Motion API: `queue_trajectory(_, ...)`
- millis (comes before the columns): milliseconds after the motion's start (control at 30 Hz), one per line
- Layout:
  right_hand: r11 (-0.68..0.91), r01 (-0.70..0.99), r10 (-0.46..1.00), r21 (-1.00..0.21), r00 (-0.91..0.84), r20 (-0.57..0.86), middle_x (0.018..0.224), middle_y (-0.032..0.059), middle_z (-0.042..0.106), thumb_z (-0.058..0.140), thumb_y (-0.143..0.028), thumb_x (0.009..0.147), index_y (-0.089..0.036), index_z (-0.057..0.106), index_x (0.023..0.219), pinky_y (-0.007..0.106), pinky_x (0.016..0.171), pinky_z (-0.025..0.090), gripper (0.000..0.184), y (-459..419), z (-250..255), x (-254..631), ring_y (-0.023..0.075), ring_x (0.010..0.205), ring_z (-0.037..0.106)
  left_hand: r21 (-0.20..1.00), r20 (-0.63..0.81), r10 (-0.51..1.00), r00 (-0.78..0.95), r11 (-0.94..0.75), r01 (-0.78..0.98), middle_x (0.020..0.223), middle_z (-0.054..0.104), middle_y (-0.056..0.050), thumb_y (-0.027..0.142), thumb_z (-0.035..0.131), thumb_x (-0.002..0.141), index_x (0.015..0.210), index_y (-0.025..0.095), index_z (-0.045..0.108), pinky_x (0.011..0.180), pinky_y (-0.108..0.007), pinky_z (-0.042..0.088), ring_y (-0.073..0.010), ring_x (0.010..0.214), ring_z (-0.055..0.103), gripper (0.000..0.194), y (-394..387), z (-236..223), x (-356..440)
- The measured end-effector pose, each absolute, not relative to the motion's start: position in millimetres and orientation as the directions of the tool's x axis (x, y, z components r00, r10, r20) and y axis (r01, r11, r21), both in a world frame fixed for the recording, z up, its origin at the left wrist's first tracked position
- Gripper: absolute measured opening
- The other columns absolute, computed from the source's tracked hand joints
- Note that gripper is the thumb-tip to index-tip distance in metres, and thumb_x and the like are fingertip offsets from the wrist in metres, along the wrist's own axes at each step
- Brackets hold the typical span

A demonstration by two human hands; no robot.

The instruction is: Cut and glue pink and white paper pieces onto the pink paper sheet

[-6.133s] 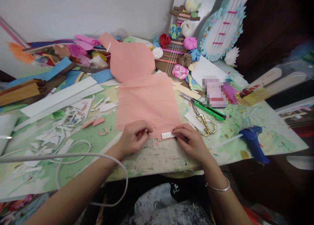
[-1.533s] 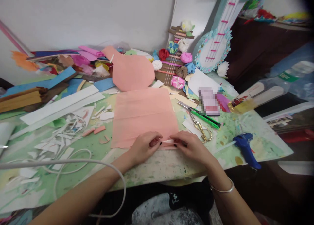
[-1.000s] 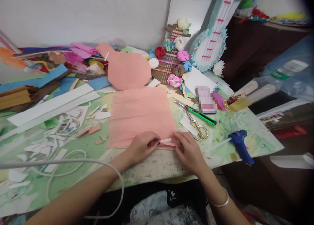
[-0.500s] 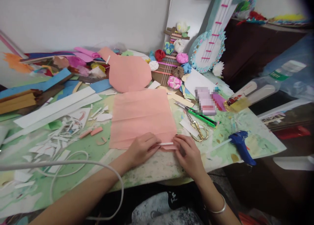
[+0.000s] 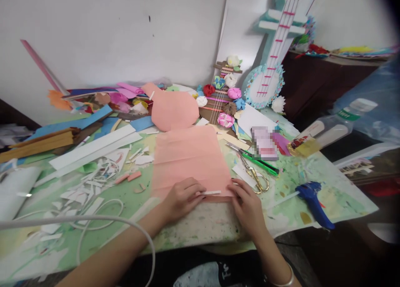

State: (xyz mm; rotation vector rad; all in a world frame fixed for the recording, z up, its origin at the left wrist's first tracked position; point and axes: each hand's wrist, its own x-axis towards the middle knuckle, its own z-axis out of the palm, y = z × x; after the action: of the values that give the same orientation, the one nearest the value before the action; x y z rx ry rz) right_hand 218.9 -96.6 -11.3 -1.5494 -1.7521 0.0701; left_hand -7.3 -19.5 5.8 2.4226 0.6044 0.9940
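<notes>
A creased salmon-pink paper sheet [image 5: 189,162] lies flat before me on the table. On its near edge rests a small white strip [image 5: 213,192]; the fingers of my left hand [image 5: 183,198] are closed on the strip's left end. My right hand [image 5: 248,205] pinches the sheet's near right corner, a little apart from the strip's right end. Its fingertips are partly hidden. Just beyond the sheet is a rounded pink paper cutout [image 5: 175,111] with a narrow neck.
Right of the sheet lie gold-handled scissors [image 5: 258,182], a green utility knife [image 5: 261,163] and a blue glue gun [image 5: 314,203]. Paper scraps [image 5: 100,178] and a white cable [image 5: 125,223] cover the left side. Behind stand a flower-covered paper instrument [image 5: 215,105] and a bottle [image 5: 337,126].
My right fingers have moved off the strip's right end to the sheet's corner. My left hand stays at the strip. The view has tilted up and shifted left.
</notes>
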Motion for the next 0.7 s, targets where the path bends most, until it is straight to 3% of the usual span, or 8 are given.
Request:
queue_trajectory(133,0.267,0.862,0.851,-0.431,-0.001,0.525,0.104,0.0113,0.07,0.046,-0.01,0.082,-0.018,0.068,0.096,0.041,0.084,0.055,0.028,-80.1,-2.0,236.4,0.0233,0.095,0.067,0.562,0.547,0.603,0.581,-0.779,0.278,0.077,0.063,-0.004,0.015,0.058,0.086,0.096,0.015,0.061,0.057,-0.02,0.046,-0.0102,0.063,0.055,0.01,-13.4,15.8,-17.5)
queue_trajectory(300,0.264,0.885,0.858,-0.383,-0.034,0.512,0.107,0.0115,0.07,0.048,-0.013,0.076,-0.016,0.071,0.096,0.041,0.084,0.055,0.031,-61.9,7.9,265.2,0.0247,0.094,0.068,0.502,0.609,0.649,0.456,-0.76,0.412,0.082,0.064,-0.004,0.011,0.059,0.085,0.093,0.015,0.062,0.059,-0.018,0.048,-0.0104,0.07,0.059,0.009,-10.2,24.6,-40.1)
queue_trajectory(367,0.265,0.893,0.868,-0.363,-0.057,0.493,0.107,0.0112,0.071,0.047,-0.014,0.076,-0.015,0.071,0.097,0.04,0.086,0.055,0.032,-59.3,10.1,273.4,0.0244,0.095,0.067,0.431,0.614,0.647,0.452,-0.754,0.495,0.085,0.065,-0.005,0.011,0.058,0.086,0.092,0.015,0.062,0.063,-0.02,0.05,-0.0122,0.073,0.061,0.009,-13.4,23.0,-47.5)
queue_trajectory(533,0.227,0.919,0.889,-0.322,-0.061,0.454,0.104,0.0154,0.071,0.044,-0.013,0.075,-0.011,0.071,0.097,0.044,0.083,0.054,0.035,-61.0,7.0,284.9,0.0277,0.093,0.067,0.1,0.586,0.562,0.584,-0.765,0.637,0.084,0.066,-0.008,0.008,0.052,0.087,0.09,0.014,0.063,0.065,-0.03,0.052,-0.0195,0.077,0.063,0.012,-27.6,10.9,-51.7)
queue_trajectory(700,0.252,0.915,0.866,-0.314,-0.069,0.496,0.112,0.0179,0.066,0.043,-0.005,0.071,-0.009,0.068,0.102,0.052,0.094,0.047,0.04,-72.3,14.0,267.9,0.0319,0.111,0.056,0.108,0.593,0.514,0.62,-0.813,0.572,0.092,0.068,-0.009,0.006,0.046,0.089,0.094,0.014,0.062,0.069,-0.028,0.055,-0.0183,0.082,0.065,0.018,-30.4,-1.3,-50.2)
